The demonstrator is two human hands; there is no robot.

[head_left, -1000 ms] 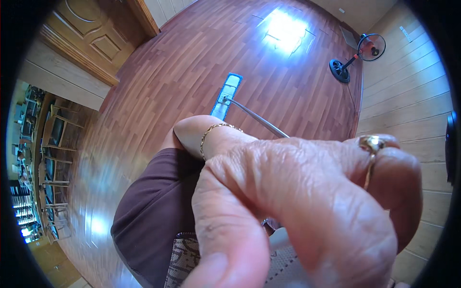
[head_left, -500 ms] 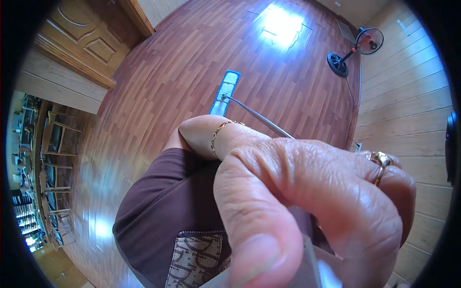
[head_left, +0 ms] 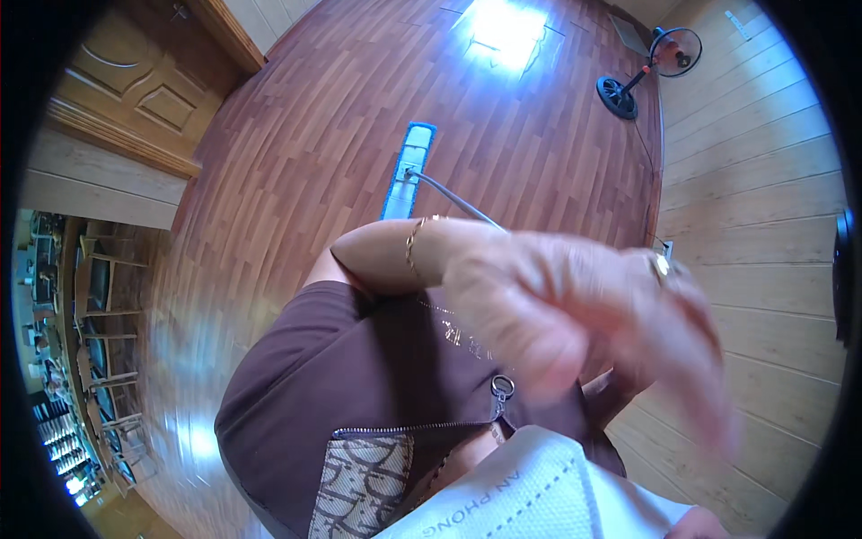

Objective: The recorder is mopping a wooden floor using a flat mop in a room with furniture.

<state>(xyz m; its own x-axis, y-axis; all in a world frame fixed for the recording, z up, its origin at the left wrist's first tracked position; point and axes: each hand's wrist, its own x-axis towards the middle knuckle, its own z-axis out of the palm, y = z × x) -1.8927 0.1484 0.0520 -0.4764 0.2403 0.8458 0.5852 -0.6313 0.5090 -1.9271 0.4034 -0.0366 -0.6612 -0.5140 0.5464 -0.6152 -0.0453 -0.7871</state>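
My left hand fills the middle of the view, close to the camera and blurred by motion. Its fingers are loosely spread and hold nothing. It wears a ring on one finger and a thin gold bracelet at the wrist. Behind it, a flat mop with a blue head lies on the wooden floor, and its grey handle runs out of sight behind my hand. My right hand is not in view. Below are my brown zipped top and a white face mask.
A standing fan is at the far right by the pale plank wall. A wooden door is at the upper left. Chairs and shelves line the left edge. Sunlight glares on the floor at the top.
My left hand has dropped away from the camera and opened its fingers from a pinch. More of my top and the mask now shows.
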